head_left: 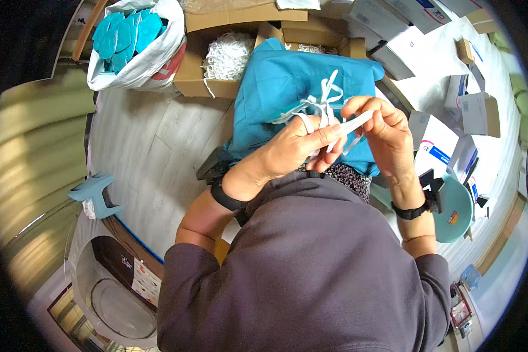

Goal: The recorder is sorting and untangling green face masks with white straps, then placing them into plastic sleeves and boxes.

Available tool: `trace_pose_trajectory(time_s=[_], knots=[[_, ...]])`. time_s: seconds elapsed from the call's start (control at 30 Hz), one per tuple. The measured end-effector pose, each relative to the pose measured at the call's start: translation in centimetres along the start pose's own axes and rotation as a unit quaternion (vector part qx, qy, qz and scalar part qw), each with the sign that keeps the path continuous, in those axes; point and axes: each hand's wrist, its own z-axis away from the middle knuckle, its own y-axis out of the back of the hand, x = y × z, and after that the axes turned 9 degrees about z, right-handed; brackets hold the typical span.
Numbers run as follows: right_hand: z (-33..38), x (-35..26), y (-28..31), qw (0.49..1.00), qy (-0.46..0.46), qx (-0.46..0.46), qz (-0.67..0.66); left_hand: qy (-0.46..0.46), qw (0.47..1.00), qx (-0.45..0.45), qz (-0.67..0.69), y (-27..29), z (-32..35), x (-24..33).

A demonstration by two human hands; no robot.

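Observation:
White elastic straps (pixel 322 105) hang in a loose, looped bunch from my left hand (pixel 302 144), whose fingers are closed around them. One flat length of strap runs across to my right hand (pixel 390 132), where thumb and fingertips pinch its end. Both hands are close together above a teal cloth (pixel 281 76) spread over my lap. A narrow teal edge shows among the straps behind my fingers; what it belongs to I cannot make out.
Beyond the cloth stand open cardboard boxes (pixel 190 67) with a heap of white straps (pixel 229 56). A white sack (pixel 170 35) of teal mask-like pieces (pixel 120 38) is far left. White cartons (pixel 434 138) and a pale green basin (pixel 454 205) lie right. A blue stool (pixel 100 193) stands left.

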Motion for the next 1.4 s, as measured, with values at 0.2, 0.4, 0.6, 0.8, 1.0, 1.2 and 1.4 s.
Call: trace_pose_trajectory(time_s=[0.2,0.4,0.6,0.8,1.0,1.2,1.4], knots=[[-0.3,-0.8,0.0,0.936,-0.119,-0.039,-0.330,0.008,0.999,0.001,0.047,-1.1,-0.1,-1.3],[-0.7,-2.3,2.3,0.894,-0.122,0.019,-0.430,0.019,1.000,-0.013,0.008,-0.7,0.6,-0.9],[-1.2,-2.3,8.1,0.879,-0.030,0.058,-0.472,0.051,0.998,-0.019,-0.037,-0.2,2.5,-0.8],[-1.1,-2.9,7.5,0.984,-0.075,0.050,-0.156,0.017,0.995,-0.034,-0.093,0.4,2.6,-1.1],[-1.8,-1.2,4.1,0.792,-0.059,0.074,0.603,0.104,0.987,-0.019,-0.125,0.8,1.7,0.3],[-3.3,-4.8,-2.3,0.869,-0.056,-0.344,0.350,0.184,0.974,-0.072,-0.112,1.5,1.2,0.5],[-3.7,-2.9,-1.9,0.855,-0.038,-0.398,0.330,0.210,0.970,-0.076,-0.096,1.2,1.8,0.4]])
